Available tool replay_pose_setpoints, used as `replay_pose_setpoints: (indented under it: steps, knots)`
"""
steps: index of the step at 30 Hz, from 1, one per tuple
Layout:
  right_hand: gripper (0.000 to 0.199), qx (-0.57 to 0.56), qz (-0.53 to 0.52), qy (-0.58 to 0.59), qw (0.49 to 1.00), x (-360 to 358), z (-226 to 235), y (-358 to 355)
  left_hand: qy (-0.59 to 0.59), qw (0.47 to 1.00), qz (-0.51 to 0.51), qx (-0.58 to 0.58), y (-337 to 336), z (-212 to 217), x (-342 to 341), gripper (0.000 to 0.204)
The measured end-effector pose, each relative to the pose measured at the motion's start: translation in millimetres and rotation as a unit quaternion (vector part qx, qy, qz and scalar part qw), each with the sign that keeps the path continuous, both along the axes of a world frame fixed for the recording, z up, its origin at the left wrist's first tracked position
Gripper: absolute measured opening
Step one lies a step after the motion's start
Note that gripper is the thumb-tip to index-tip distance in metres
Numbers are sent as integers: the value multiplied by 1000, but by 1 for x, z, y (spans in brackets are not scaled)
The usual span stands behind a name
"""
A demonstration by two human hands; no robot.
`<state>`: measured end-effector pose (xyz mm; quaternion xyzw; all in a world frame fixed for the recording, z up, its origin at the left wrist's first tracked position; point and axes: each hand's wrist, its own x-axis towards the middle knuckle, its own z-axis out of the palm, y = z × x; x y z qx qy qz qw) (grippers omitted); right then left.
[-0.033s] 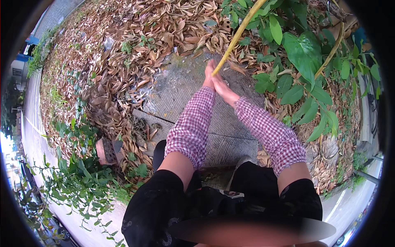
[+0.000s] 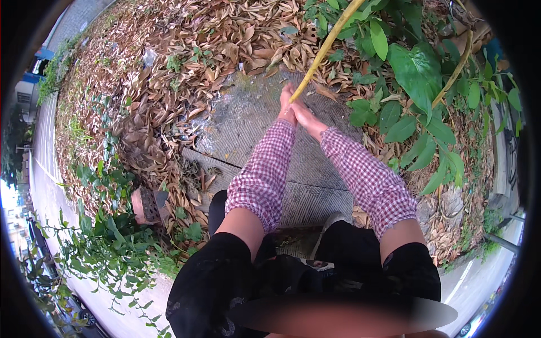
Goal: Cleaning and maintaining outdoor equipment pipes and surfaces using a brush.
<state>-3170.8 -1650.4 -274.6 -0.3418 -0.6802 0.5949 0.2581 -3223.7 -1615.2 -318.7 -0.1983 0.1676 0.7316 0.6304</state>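
My left hand (image 2: 287, 105) and my right hand (image 2: 307, 120) meet palm to palm over a ribbed concrete slab, fingers stretched out flat. Between me and them, a long yellow hose (image 2: 329, 42) slants down from the top edge, its lower end right at the hands. A small pale glint beside that end looks like water. I cannot tell whether the hose touches the skin, and neither hand wraps round it. Red-and-white checked sleeve covers (image 2: 264, 163) run along both forearms. The palms' inner faces are hidden.
Under the hands lies the grey concrete slab (image 2: 315, 163), cracked across. Dry brown leaves (image 2: 146, 79) surround it. Broad green leaves (image 2: 416, 73) crowd the right side, leafy shrubs (image 2: 118, 242) the left. A reddish hollow brick (image 2: 145, 206) sits left of the slab.
The hands stay pressed together in nearly the same place, with a slight shift of the fingers and wrists. The hose has barely moved.
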Motion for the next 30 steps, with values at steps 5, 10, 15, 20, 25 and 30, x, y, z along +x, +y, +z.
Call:
replay_pose_setpoints:
  steps: [5, 10, 15, 20, 25, 30]
  knots:
    - [49, -24, -97, 10, 995, 13, -30, 2, 125, 990, -49, -47, -12, 26, 21, 46]
    - [49, -177, -53, 37, 982, 5, 6, 29, 284, 950, -130, -13, -3, 20, 19, 47]
    - [49, -670, -122, 64, 729, 36, 5, 70, 296, 948, -110, -48, -13, 13, 28, 46]
    - [45, -384, -183, 351, 834, -4, -13, 42, 500, 826, 89, -245, 5, -21, 2, 48]
    - [30, -400, -150, 441, 790, 30, -36, 57, 87, 994, 36, 50, -11, -7, 40, 52]
    - [15, -415, -178, 380, 807, 28, -33, 56, 42, 993, -44, 102, -23, 3, 26, 54]
